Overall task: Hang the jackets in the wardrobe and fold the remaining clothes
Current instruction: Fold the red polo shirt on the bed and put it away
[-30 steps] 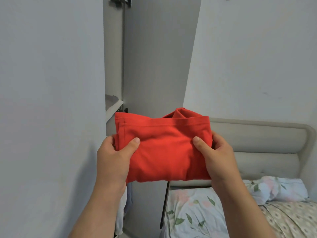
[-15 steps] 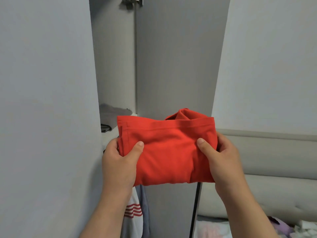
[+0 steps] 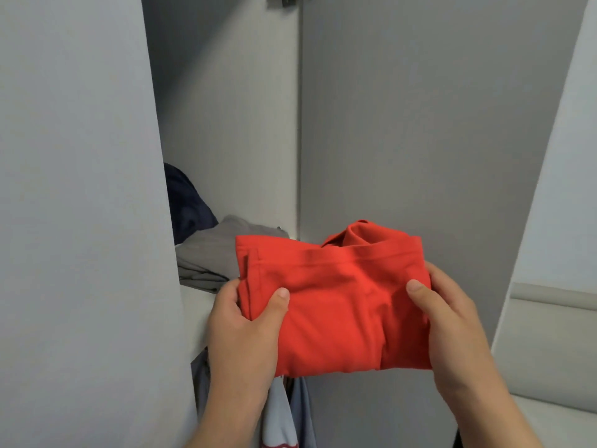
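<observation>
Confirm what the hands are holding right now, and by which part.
A folded red garment. The left hand grips its left edge and the right hand its right edge, thumbs on top.

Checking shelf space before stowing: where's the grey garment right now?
In the head view, the grey garment lies on the wardrobe shelf, left of centre, beside a dark navy garment and just behind the red folded garment.
</observation>
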Demonstrator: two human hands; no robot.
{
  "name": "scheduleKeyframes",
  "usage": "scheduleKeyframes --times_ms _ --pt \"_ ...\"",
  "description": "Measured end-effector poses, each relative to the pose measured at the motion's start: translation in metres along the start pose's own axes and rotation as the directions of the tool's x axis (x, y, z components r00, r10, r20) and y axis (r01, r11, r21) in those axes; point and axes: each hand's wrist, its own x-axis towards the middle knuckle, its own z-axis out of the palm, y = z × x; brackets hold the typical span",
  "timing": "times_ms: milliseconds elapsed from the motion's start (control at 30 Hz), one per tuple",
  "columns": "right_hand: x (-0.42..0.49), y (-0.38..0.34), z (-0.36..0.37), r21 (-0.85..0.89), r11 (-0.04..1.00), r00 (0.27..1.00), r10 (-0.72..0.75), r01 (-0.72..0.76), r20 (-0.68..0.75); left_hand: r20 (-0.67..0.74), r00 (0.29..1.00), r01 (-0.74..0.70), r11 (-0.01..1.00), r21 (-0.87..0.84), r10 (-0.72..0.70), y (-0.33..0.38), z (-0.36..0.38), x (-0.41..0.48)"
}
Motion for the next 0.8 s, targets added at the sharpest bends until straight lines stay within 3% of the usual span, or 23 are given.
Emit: scheduleKeyframes --times_ms 467,800 --pt "0.064 0.022 0.045 -0.018 0.999 0.987 -0.036 0.039 0.155 -0.144 0.986 -0.082 0.995 0.055 0.089 -0.005 0.016 0.054" --pt "0.135 0.051 0.084 0.05 0.99 0.974 -0.142 0.135 0.176 -0.368 0.917 -0.106 0.983 0.15 0.155 -0.01 0.027 0.095"
